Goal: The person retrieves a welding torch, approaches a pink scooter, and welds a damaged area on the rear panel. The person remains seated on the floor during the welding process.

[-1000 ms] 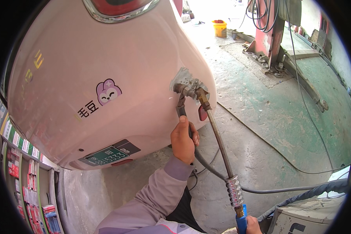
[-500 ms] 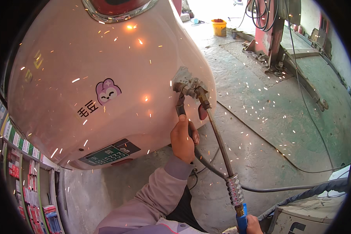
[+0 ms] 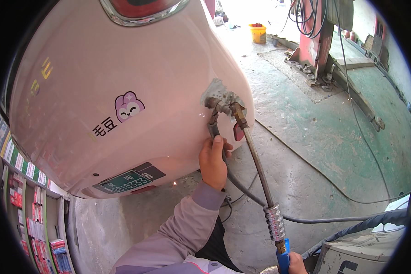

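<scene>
A pink car's rear body (image 3: 169,59) fills the left and middle. Near its right corner, a bare grey metal patch (image 3: 220,90) shows a rough, pitted surface. My left hand (image 3: 213,160) is closed round a thick black welding cable (image 3: 214,129), whose brownish metal end meets the patch's lower left. Low at the right, my right hand (image 3: 297,264), partly cut off by the edge, grips the blue handle of a long welding rod tool (image 3: 259,169). Its brass-coloured head touches or nearly touches the patch's right side, beside the cable end. A shiny ribbed collar sits above the handle.
Shelves (image 3: 36,214) with packaged goods stand at the lower left. A beige machine (image 3: 351,251) is at the lower right, with a wrapped hose beside it. Cables cross the concrete floor (image 3: 301,132). Farther back are a yellow bucket (image 3: 258,34) and a red post (image 3: 313,36) hung with coiled cable.
The shower of bright sparks has almost vanished; only a few specks remain. The orange glints on the car body are gone. Both hands keep nearly the same places.
</scene>
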Available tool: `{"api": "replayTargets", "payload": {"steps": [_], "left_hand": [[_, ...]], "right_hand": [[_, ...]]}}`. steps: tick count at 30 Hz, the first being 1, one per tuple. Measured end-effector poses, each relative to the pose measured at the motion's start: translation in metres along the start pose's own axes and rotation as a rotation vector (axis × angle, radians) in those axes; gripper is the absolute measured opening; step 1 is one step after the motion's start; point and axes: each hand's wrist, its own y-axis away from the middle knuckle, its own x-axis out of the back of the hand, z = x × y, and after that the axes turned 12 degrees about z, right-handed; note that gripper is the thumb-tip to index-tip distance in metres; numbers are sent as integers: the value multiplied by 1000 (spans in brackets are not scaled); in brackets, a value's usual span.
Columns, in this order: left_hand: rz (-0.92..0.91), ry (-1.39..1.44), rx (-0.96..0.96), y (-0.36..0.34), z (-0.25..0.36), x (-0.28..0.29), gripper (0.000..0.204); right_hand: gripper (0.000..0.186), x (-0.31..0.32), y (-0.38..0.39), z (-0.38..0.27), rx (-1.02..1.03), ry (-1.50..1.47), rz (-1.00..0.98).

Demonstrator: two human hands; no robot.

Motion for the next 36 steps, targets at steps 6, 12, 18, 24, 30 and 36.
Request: {"api": "replayTargets", "payload": {"steps": [6, 12, 18, 24, 30, 36], "left_hand": [[87, -79, -243, 6, -3, 2, 29], [98, -38, -251, 8, -6, 3, 33], [-24, 30, 132, -1, -2, 3, 54], [-29, 17, 162, -4, 2, -2, 59], [-23, 38, 219, -4, 5, -2, 58], [-21, 38, 200, -3, 4, -3, 59]], "right_hand": [[16, -3, 0, 1, 22, 8, 50], [20, -3, 0, -1, -136, -133, 19], [22, -4, 1, 7, -173, -179, -1], [23, -13, -1, 14, -268, -235, -3], [29, 1, -6, -6, -122, -159, -13], [30, 8, -14, -32, -156, -178, 3]]}}
